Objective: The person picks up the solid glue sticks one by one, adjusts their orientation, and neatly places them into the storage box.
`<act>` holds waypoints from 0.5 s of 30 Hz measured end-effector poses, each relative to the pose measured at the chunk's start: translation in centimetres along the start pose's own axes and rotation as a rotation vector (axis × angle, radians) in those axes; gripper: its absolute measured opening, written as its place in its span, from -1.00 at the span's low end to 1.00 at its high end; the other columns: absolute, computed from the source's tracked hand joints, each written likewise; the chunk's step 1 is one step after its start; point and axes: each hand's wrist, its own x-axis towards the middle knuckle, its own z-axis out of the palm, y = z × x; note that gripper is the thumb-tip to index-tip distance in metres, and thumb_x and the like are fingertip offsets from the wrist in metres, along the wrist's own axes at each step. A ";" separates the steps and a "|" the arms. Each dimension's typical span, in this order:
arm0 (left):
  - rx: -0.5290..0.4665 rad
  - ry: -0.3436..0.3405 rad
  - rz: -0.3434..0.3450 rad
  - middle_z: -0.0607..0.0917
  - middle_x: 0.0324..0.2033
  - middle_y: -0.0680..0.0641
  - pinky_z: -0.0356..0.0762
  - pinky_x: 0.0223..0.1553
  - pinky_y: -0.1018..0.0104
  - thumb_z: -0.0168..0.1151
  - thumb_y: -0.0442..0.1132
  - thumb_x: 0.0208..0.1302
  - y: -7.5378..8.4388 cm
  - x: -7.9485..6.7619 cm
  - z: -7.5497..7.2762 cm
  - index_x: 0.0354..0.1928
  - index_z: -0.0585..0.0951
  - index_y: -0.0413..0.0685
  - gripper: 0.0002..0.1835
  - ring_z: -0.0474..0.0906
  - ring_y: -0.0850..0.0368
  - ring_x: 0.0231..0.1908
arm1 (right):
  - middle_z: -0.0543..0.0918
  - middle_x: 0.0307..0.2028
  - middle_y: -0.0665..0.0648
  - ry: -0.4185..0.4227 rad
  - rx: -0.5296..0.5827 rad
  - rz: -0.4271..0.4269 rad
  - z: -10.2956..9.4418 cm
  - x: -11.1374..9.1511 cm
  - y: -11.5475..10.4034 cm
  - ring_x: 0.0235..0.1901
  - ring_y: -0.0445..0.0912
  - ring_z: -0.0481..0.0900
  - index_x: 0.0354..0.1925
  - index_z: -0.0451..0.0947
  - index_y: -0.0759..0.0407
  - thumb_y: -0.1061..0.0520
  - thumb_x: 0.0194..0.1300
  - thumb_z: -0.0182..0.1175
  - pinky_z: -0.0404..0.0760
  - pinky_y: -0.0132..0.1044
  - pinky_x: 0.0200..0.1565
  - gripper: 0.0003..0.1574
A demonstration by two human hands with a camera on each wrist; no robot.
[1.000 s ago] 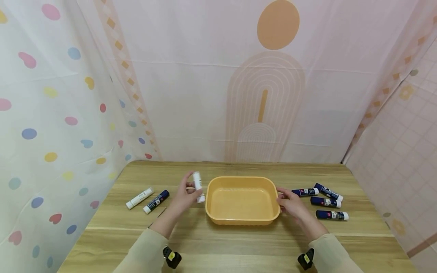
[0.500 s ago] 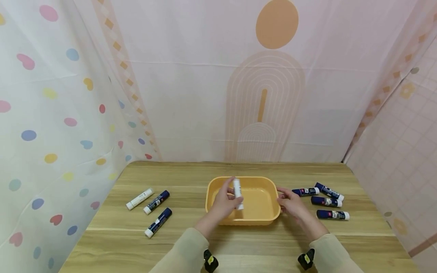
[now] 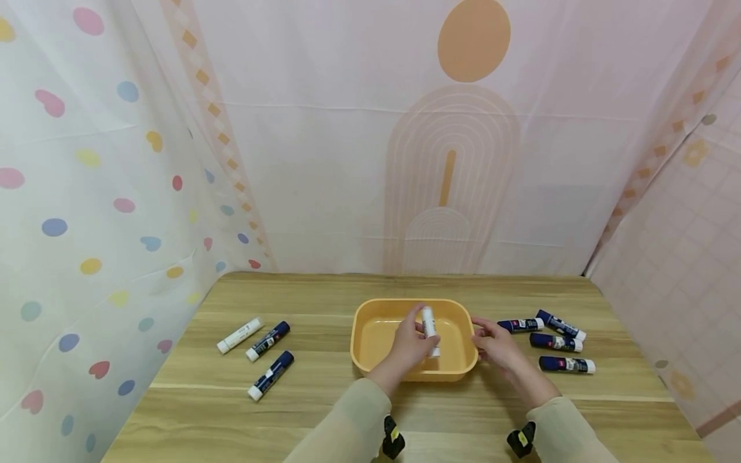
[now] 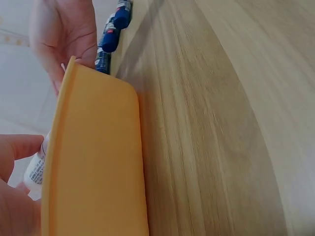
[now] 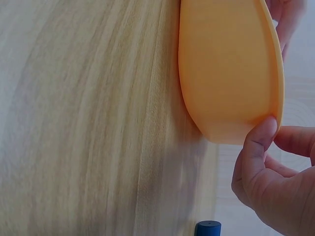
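My left hand [image 3: 410,344] pinches a white glue stick [image 3: 429,329] between thumb and fingers, over the inside of a yellow plastic basin [image 3: 370,375]. The stick stands nearly upright, leaning slightly. In the left wrist view, the printed lower end of the glue stick [image 4: 35,169] shows beyond the basin's rim. My right hand [image 3: 499,347] pinches the basin's right rim; in the right wrist view the thumb [image 5: 264,132] presses the outer wall. The basin's near wall [image 4: 106,157] hides part of its inside in both wrist views.
On the wooden table [image 3: 324,418], a white glue stick [image 3: 239,335] and two navy ones, a farther one [image 3: 268,341] and a nearer one [image 3: 271,375], lie left. Several navy glue sticks with white caps [image 3: 567,364] lie right of my right hand. A patterned curtain [image 3: 324,193] hangs behind.
My left hand has carried the white glue stick rightward from beside the basin to over its inside. The right hand stays at the basin's right rim.
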 end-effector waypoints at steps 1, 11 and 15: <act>0.006 0.005 -0.008 0.50 -0.33 -0.17 0.60 -0.48 0.35 0.34 -0.46 0.04 0.0 0.1 0.2 0.33 0.28 -0.06 -0.23 0.48 0.13 -0.40 | 0.39 -0.25 0.16 -0.003 0.000 0.000 0.0 0.0 0.0 -0.44 -0.13 0.42 0.33 0.16 0.39 0.38 0.34 -0.04 0.50 -0.35 -0.42 -0.39; 0.064 -0.011 -0.041 0.52 -0.43 -0.11 0.56 -0.49 0.42 0.36 -0.46 0.01 0.0 0.9 2.5 0.31 0.29 -0.09 -0.23 0.48 0.17 -0.46 | 0.39 -0.27 0.13 -0.011 0.008 0.004 -0.1 0.2 0.0 -0.42 -0.12 0.42 0.34 0.16 0.38 0.39 0.34 -0.04 0.50 -0.35 -0.41 -0.39; 0.082 -0.040 -0.073 0.52 -0.45 -0.10 0.56 -0.48 0.40 0.37 -0.46 0.01 0.3 0.8 3.1 0.32 0.28 -0.09 -0.21 0.49 0.17 -0.46 | 0.39 -0.27 0.13 -0.010 0.007 0.003 -0.1 0.1 0.0 -0.41 -0.11 0.43 0.34 0.16 0.38 0.38 0.34 -0.05 0.50 -0.35 -0.41 -0.39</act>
